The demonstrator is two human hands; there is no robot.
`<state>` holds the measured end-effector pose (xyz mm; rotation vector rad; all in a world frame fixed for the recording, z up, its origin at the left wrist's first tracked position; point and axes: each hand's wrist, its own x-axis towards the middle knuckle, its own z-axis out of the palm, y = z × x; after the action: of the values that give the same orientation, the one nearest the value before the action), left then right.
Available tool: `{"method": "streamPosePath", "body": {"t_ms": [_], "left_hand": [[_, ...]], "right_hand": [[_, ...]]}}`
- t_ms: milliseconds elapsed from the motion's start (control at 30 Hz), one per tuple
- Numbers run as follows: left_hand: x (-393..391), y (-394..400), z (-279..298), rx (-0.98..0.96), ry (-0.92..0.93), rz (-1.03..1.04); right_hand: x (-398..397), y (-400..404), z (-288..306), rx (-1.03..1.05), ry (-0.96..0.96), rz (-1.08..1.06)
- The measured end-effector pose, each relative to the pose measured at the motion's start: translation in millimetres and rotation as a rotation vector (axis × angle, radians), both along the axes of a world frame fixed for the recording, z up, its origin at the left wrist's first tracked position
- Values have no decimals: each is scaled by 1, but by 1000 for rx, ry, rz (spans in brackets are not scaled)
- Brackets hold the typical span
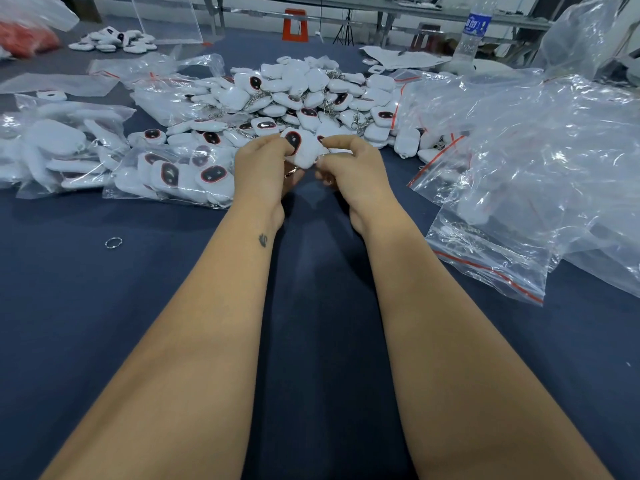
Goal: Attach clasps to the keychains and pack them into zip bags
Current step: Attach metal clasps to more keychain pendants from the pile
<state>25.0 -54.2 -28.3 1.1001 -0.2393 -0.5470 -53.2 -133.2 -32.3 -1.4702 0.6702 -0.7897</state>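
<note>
Left hand point(265, 168) and right hand point(346, 168) both pinch one white keychain point(306, 148); keychain pile point(304, 95) at 12 o'clock on tabletop point(138, 306).

A dark blue table cloth point(138, 306) covers the work surface; a clear plastic water bottle point(472, 32) with a blue label stands at the far right; an orange stool point(295, 25) sits beyond the table; a black tripod point(346, 31) stands beside it.
</note>
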Motion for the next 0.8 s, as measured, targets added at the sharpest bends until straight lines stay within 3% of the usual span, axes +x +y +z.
{"method": "streamPosePath", "body": {"t_ms": [133, 400, 567, 733, 800], "left_hand": [[2, -1, 0, 28, 28, 8], [-6, -3, 1, 48, -140, 33], [-8, 3, 2, 155, -428, 65], [5, 22, 15, 234, -566, 373], [12, 31, 18, 390, -679, 514]], "right_hand": [[-2, -2, 0, 49, -65, -29], [-5, -4, 4, 159, -205, -9], [-6, -2, 4, 121, -187, -9], [-5, -3, 4, 177, -214, -55], [-6, -3, 4, 181, -207, -70]]}}
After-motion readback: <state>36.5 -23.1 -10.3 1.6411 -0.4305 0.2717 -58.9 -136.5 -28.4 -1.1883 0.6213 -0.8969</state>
